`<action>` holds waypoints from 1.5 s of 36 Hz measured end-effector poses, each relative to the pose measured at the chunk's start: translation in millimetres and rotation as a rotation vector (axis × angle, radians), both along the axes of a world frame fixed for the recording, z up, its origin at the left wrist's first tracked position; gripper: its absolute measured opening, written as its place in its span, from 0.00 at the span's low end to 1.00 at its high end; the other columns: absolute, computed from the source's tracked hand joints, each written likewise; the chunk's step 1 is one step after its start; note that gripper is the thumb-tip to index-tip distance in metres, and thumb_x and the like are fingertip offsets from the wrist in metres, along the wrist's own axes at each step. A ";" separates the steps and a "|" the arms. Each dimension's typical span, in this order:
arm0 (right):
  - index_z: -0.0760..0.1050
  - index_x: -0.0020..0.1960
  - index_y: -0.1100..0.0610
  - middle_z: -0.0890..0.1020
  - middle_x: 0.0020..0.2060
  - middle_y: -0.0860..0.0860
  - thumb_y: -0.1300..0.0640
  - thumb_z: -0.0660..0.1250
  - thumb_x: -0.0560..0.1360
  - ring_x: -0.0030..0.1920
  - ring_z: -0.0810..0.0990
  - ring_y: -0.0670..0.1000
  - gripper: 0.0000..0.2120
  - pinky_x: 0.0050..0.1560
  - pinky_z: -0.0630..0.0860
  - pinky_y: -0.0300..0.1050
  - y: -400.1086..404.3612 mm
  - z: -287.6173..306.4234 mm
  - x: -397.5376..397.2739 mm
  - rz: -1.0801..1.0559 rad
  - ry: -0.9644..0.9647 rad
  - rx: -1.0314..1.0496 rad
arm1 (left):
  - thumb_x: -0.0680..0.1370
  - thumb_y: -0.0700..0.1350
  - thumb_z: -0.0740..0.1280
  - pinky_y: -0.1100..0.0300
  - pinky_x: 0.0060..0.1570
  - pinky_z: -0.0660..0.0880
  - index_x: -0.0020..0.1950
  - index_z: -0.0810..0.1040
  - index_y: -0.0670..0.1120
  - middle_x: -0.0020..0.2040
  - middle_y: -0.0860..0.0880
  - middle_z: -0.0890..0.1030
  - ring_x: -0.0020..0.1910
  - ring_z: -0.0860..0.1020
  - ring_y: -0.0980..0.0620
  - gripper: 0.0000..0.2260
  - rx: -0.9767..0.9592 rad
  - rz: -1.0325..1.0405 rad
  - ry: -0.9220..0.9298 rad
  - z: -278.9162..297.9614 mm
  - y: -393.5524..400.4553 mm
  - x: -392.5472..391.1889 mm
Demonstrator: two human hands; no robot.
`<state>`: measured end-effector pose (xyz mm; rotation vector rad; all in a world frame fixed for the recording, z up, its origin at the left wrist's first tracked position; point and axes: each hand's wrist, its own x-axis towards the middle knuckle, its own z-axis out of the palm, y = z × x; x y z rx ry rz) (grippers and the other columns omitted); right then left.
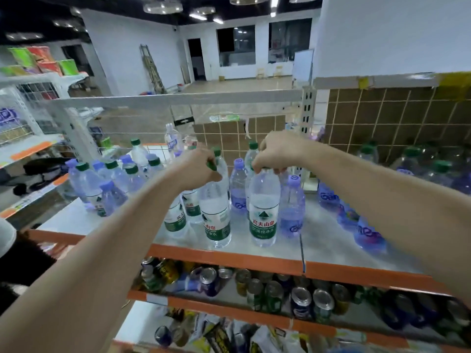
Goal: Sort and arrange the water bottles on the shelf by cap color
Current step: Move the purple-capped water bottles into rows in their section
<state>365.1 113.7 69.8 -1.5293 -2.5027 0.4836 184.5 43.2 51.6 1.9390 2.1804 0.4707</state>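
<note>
Both bare forearms reach up and forward over the orange front edge of the shelf, angling in toward its middle. The left hand is bent at the wrist, knuckles up, fingers curled tight around the neck of a green-labelled bottle; a sliver of its green cap peeks out between the fingers. The right hand arches over from the other side, wrist high, fingertips pinched down on the top of a second green-labelled bottle, so its cap is hidden under the fingers. Both bottles stand upright near the front of the shelf, close together but apart. Just behind and beside them stand purple-capped bottles, one touching the right-hand bottle's side. Off to the left, a mixed cluster of green- and purple-capped bottles crowds the back corner by the wire mesh. Far right, more purple bottles lie on their sides. On the shelf below, drink cans stand packed together.
</note>
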 end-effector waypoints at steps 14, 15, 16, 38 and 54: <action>0.78 0.44 0.60 0.83 0.31 0.51 0.49 0.72 0.70 0.32 0.83 0.49 0.13 0.36 0.78 0.40 42.7 -64.9 -86.0 0.095 -0.095 -0.040 | 0.76 0.46 0.70 0.58 0.38 0.68 0.46 0.70 0.47 0.45 0.47 0.74 0.41 0.72 0.47 0.08 -0.119 0.048 0.080 -47.0 50.7 -57.9; 0.79 0.44 0.60 0.83 0.32 0.51 0.49 0.72 0.70 0.34 0.84 0.49 0.13 0.38 0.79 0.42 46.8 -66.4 -89.0 0.100 -0.095 -0.035 | 0.76 0.46 0.69 0.58 0.38 0.68 0.46 0.71 0.46 0.45 0.47 0.74 0.41 0.72 0.48 0.08 -0.123 0.039 0.087 -48.9 54.2 -60.7; 0.79 0.44 0.60 0.84 0.32 0.52 0.49 0.71 0.70 0.35 0.85 0.49 0.14 0.40 0.80 0.43 50.6 -67.0 -91.7 0.109 -0.100 -0.026 | 0.76 0.46 0.69 0.58 0.38 0.67 0.46 0.71 0.46 0.45 0.47 0.75 0.41 0.72 0.48 0.08 -0.129 0.032 0.093 -50.5 57.6 -63.2; 0.73 0.43 0.58 0.80 0.36 0.53 0.44 0.69 0.74 0.32 0.81 0.52 0.16 0.36 0.79 0.41 86.4 -40.6 -133.1 0.195 -0.440 -0.232 | 0.77 0.47 0.67 0.61 0.34 0.76 0.60 0.71 0.47 0.50 0.44 0.78 0.37 0.78 0.50 0.13 -0.450 -0.152 0.060 -32.5 97.7 -97.4; 0.76 0.46 0.58 0.77 0.38 0.50 0.49 0.69 0.75 0.39 0.74 0.50 0.12 0.36 0.70 0.41 125.9 -8.7 -256.1 0.145 -0.111 0.040 | 0.77 0.50 0.67 0.61 0.31 0.74 0.52 0.75 0.40 0.41 0.45 0.79 0.34 0.78 0.48 0.13 -0.228 -0.086 0.141 28.7 151.9 -247.9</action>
